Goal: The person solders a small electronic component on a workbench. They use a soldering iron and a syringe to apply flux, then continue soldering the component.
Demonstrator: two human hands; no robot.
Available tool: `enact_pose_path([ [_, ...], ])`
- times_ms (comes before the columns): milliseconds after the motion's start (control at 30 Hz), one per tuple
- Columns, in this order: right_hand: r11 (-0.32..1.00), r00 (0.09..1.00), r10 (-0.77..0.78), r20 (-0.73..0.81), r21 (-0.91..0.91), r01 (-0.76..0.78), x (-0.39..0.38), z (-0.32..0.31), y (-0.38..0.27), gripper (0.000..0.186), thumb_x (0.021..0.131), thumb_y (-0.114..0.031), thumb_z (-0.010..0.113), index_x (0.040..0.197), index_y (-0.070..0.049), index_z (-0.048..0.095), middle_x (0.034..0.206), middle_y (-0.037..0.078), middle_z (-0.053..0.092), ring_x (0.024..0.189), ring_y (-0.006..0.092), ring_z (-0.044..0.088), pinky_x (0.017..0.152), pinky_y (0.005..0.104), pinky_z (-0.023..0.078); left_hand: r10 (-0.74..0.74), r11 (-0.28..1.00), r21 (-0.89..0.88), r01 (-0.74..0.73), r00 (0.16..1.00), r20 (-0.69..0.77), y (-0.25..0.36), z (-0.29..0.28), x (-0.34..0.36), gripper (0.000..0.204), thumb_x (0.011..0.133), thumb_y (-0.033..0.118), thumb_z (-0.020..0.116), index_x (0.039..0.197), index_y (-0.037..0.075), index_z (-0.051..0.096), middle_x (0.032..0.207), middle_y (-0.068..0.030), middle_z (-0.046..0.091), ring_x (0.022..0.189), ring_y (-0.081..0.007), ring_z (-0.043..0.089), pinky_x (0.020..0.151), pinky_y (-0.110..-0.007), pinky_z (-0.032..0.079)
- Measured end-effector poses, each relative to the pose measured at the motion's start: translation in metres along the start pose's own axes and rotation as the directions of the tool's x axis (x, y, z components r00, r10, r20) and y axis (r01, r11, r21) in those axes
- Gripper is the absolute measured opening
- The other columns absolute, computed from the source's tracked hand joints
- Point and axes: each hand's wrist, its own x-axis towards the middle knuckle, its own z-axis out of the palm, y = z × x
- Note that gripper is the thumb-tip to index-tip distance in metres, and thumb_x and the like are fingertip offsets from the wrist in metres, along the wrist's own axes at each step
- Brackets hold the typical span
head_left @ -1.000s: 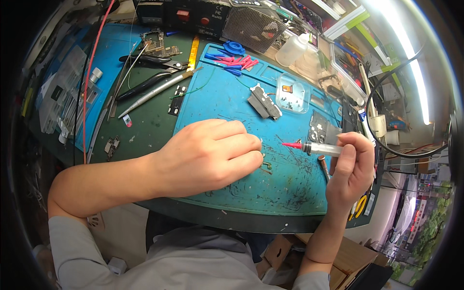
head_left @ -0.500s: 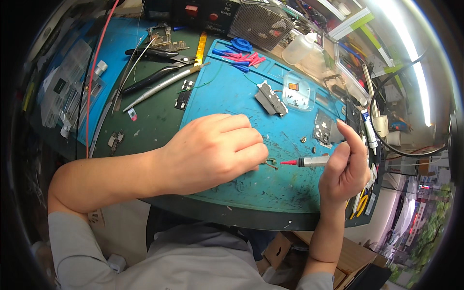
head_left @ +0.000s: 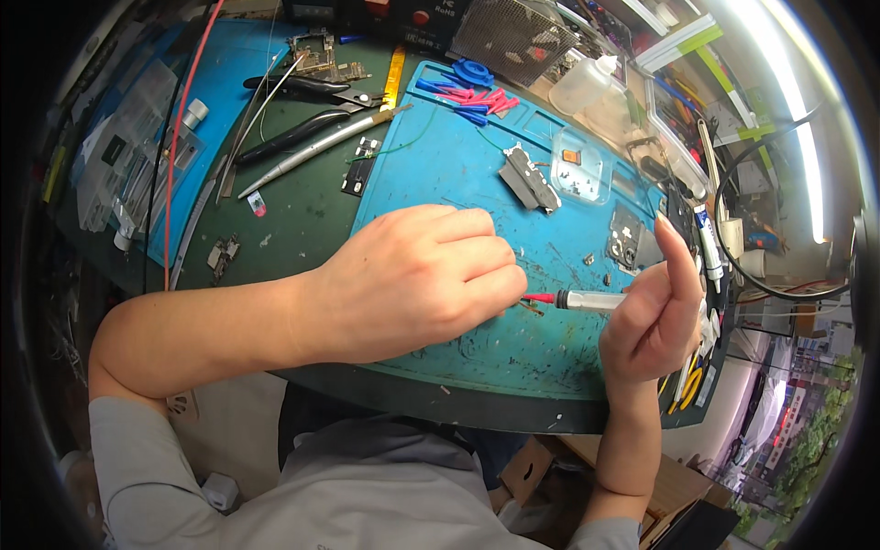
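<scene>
Head view. Left hand: fingers are curling inward, knuckles up, over the blue mat; the fingertips are hiding beneath, so what they have hold of, if anything, cannot be told. The posture is suggesting a steadying grip on something low.

Right hand: it is closing around the rear of the syringe, with one finger standing raised and free. The barrel is lying nearly level, probably for guiding the tip finely from the side.

Syringe, clear, with red tip: it is hovering over the mat's middle and pointing at the left fingers; whether the tip is touching anything cannot be told.

Small part, brownish: it is showing just beside the left fingers, partly covered, seemingly where both hands are meeting.

Clear tray: it is sitting beyond the hands, likely keeping an orange chip and dark specks from straying. Grey module: it is resting beside the tray.

Pink nozzles: they are lying loosely among blue ones at the mat's far edge, presumably within reach but out of the way.

Silver pen-shaped tool: it is lying on the desk, left of the working area.
</scene>
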Motion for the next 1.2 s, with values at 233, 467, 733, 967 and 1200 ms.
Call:
enact_pose_path([
  [233, 1.000, 0.999, -0.002, 0.043, -0.003, 0.002, 0.0021, -0.0013, -0.0036, 0.042, 0.094, 0.007, 0.058, 0.135, 0.012, 0.066, 0.109, 0.018, 0.080, 0.058, 0.0102, 0.058, 0.059, 0.0268, 0.052, 0.004, 1.000, 0.007, -0.004, 1.000, -0.008, -0.0007, 0.0022, -0.0006, 0.026, 0.080, 0.015, 0.085, 0.096, 0.007, 0.066, 0.101, -0.0039, 0.072, 0.091, -0.0237, 0.069, 0.077, -0.037, 0.057],
  [467, 1.000, 0.999, 0.000, 0.048, 0.006, 0.000, 0.0043, 0.0001, -0.0042, 0.040, 0.096, 0.005, 0.058, 0.135, 0.011, 0.066, 0.101, 0.014, 0.079, 0.057, 0.0100, 0.057, 0.058, 0.0263, 0.052, 0.008, 1.000, 0.020, -0.008, 1.000, -0.005, -0.0001, 0.0010, -0.0001, 0.026, 0.080, 0.015, 0.085, 0.096, 0.007, 0.066, 0.101, -0.0034, 0.071, 0.091, -0.0232, 0.069, 0.076, -0.036, 0.057],
  [733, 1.000, 0.999, 0.007, 0.052, 0.016, -0.008, 0.0048, -0.0001, -0.0046, 0.039, 0.097, 0.004, 0.058, 0.134, 0.011, 0.067, 0.086, 0.007, 0.072, 0.056, 0.0089, 0.054, 0.057, 0.0252, 0.050, 0.011, 1.000, 0.025, -0.011, 1.000, -0.005, -0.0004, 0.0020, -0.0006, 0.025, 0.080, 0.014, 0.085, 0.095, 0.007, 0.066, 0.100, -0.0033, 0.071, 0.090, -0.0229, 0.069, 0.075, -0.036, 0.057],
  [967, 1.000, 0.999, 0.004, 0.041, 0.021, -0.005, 0.0059, 0.0010, -0.0037, 0.039, 0.098, 0.003, 0.058, 0.135, 0.011, 0.068, 0.077, 0.003, 0.066, 0.056, 0.0080, 0.053, 0.057, 0.0247, 0.049, 0.010, 1.000, 0.027, -0.010, 1.000, -0.003, 0.0003, 0.0010, -0.0001, 0.026, 0.080, 0.014, 0.085, 0.095, 0.006, 0.067, 0.101, -0.0036, 0.072, 0.090, -0.0231, 0.069, 0.075, -0.036, 0.057],
  [1200, 1.000, 0.999, 0.009, 0.054, 0.026, -0.011, 0.0046, -0.0001, -0.0046, 0.038, 0.099, 0.002, 0.059, 0.135, 0.011, 0.067, 0.077, 0.003, 0.065, 0.056, 0.0084, 0.054, 0.057, 0.0250, 0.050, 0.017, 1.000, 0.016, -0.017, 1.000, -0.018, -0.0001, 0.0013, 0.0002, 0.026, 0.080, 0.013, 0.086, 0.096, 0.005, 0.067, 0.101, -0.0044, 0.072, 0.090, -0.0236, 0.069, 0.075, -0.037, 0.058],
])
